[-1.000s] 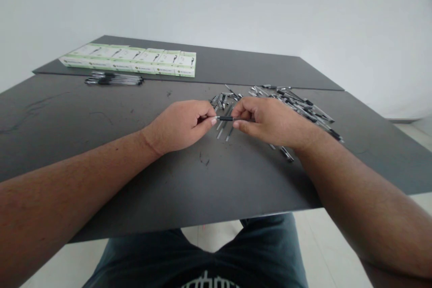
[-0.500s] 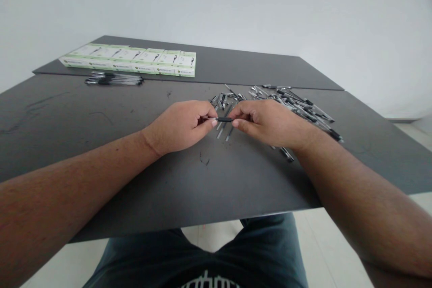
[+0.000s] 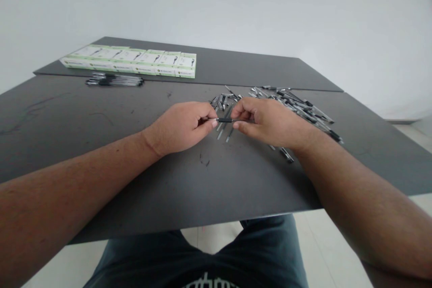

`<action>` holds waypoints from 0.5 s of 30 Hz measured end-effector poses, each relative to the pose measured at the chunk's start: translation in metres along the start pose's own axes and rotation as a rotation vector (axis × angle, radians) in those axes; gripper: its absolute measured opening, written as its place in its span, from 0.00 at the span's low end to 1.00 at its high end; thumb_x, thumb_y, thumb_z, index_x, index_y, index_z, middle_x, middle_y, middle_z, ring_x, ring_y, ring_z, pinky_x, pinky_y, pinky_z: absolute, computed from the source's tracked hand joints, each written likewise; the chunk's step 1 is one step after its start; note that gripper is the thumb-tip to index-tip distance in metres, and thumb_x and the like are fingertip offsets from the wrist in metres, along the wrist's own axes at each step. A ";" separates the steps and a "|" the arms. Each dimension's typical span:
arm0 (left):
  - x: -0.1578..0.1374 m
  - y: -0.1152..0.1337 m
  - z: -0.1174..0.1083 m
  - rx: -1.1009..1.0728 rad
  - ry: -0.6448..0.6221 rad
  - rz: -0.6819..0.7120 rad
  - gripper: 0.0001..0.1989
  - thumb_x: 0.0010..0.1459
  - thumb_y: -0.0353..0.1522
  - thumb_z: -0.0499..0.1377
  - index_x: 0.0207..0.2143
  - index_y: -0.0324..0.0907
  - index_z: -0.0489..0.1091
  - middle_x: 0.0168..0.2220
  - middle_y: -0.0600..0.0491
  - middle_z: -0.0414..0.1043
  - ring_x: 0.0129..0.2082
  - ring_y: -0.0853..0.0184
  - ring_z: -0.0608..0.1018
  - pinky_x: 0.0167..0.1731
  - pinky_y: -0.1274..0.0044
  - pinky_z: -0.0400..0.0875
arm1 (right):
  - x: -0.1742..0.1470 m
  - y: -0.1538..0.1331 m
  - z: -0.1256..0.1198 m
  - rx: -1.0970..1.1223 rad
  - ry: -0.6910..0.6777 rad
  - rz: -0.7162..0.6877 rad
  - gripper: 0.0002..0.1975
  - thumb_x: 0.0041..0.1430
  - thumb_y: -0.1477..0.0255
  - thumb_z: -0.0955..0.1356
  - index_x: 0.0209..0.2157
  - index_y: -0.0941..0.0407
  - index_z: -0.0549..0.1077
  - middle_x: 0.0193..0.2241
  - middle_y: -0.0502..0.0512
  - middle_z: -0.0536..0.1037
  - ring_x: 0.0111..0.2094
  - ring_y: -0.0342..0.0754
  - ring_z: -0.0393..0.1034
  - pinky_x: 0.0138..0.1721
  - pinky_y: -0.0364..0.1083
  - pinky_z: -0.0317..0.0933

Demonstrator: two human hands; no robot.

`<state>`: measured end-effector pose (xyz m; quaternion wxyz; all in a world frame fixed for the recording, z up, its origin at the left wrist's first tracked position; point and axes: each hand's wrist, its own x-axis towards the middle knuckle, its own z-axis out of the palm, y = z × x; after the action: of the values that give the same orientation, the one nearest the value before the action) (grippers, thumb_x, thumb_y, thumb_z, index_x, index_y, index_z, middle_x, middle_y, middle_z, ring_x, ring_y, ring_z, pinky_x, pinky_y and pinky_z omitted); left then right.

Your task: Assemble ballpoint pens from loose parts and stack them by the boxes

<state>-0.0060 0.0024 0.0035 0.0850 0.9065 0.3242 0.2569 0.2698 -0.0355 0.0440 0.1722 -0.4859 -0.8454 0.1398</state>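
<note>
Black pen grip (image 3: 225, 120), grey table (image 3: 189, 193)

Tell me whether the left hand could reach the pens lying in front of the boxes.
Probably yes: nothing visible blocks the left hand from those pens, though it is holding a black-gripped pen.

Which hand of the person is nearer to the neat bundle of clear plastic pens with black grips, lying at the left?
Left. The left hand is on the near side of the bundle, to its right; the right hand is farther to the right.
</note>
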 end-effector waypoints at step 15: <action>0.001 0.000 -0.001 -0.001 -0.006 0.014 0.17 0.74 0.42 0.55 0.43 0.44 0.81 0.36 0.50 0.83 0.36 0.59 0.82 0.40 0.69 0.69 | 0.000 0.001 -0.001 -0.103 -0.012 -0.075 0.13 0.76 0.65 0.68 0.46 0.54 0.86 0.36 0.55 0.88 0.35 0.51 0.76 0.39 0.48 0.60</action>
<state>-0.0064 0.0030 0.0045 0.0848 0.9094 0.3175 0.2548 0.2707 -0.0350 0.0443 0.1468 -0.4612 -0.8702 0.0924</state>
